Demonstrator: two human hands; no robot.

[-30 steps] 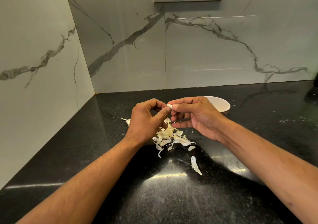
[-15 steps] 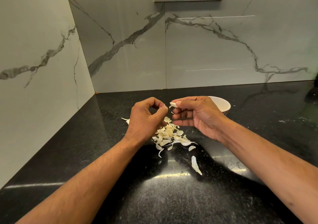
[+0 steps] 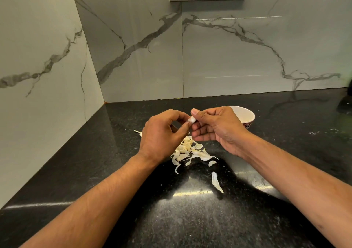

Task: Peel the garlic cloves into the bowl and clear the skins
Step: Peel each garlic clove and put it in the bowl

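Now mid-peel, a garlic clove [image 3: 192, 119] is pinched by the right hand [image 3: 217, 127] above the middle of the counter [image 3: 190, 219] while its husk is plucked by the left hand [image 3: 162, 133]. Below, skins [image 3: 188, 150] are heaped; next, a drop into the bowl [image 3: 245, 114] behind is probably called for.

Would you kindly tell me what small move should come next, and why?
Probably the left hand should pull the skin off the small white garlic clove that the right hand pinches: both hands meet on it above the pale skin pile.
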